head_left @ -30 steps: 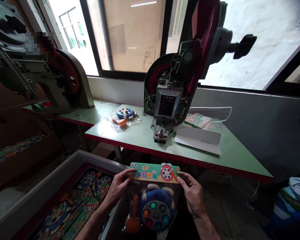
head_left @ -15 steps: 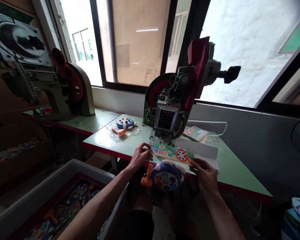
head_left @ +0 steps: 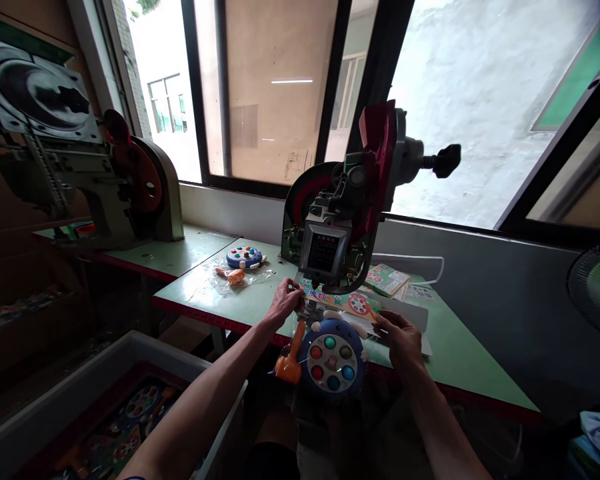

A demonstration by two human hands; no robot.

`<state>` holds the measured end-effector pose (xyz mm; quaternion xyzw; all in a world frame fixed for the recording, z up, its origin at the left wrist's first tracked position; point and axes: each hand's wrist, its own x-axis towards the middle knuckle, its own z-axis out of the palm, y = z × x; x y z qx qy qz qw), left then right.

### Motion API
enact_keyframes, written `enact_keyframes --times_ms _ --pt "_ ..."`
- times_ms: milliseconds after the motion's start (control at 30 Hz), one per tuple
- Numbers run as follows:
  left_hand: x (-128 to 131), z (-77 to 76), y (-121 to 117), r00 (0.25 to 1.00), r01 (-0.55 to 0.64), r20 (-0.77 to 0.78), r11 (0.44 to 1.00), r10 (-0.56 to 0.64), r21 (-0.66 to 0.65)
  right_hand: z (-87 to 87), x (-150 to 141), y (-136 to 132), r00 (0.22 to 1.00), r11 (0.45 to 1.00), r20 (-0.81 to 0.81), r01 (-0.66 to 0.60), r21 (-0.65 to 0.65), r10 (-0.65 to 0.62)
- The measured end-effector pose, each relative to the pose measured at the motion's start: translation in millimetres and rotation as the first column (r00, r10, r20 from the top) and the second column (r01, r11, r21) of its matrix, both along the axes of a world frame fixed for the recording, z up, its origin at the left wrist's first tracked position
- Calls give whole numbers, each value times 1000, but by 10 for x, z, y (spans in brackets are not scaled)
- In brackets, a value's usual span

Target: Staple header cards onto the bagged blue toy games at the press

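Observation:
A bagged toy (head_left: 331, 359), a blue round game with coloured buttons and an orange mallet (head_left: 289, 360), hangs over the front edge of the green table (head_left: 460, 363). Its green printed header card (head_left: 353, 303) lies under the head of the press machine (head_left: 337, 230). My left hand (head_left: 286, 301) pinches the card's left end. My right hand (head_left: 400, 337) grips the card's right end. Both hands hold the package against the machine's base.
A second bagged blue toy (head_left: 244, 257) lies at the table's left end. Printed cards (head_left: 390, 279) and a white sheet (head_left: 416, 315) sit right of the machine. A grey bin (head_left: 55, 407) of packaged toys stands at lower left. Another machine (head_left: 105, 187) stands far left, a fan (head_left: 597, 287) at right.
Both hands lifted the bagged toy from my lap and carried it forward to the table, sliding its header card under the press machine's head. My view rose with it.

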<state>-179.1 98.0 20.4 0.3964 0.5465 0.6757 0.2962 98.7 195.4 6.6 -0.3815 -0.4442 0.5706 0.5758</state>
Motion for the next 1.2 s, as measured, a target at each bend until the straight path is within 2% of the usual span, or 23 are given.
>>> enact_keyframes --times_ms 267,667,967,1067,1133,1200 --pt "-23 29 -44 999 24 43 999 -26 36 40 -38 -42 1000 1000 13 7 7 -7" --pt "-360 200 -511 996 -76 43 994 73 73 79 -632 -120 992 994 -50 -111 25 112" --pt "-394 71 -486 985 -145 108 985 135 92 59 -677 -142 989 991 -60 -134 10 134" --pt "-390 62 -515 977 -182 136 977 166 115 7 -629 -307 969 969 -22 -247 -6 247" --pt "-405 76 -585 972 -204 146 971 185 123 -43 -627 -442 936 938 59 -347 9 346" --pt "-442 101 -683 965 -233 155 964 213 125 -90 -678 -555 913 918 134 -394 49 385"
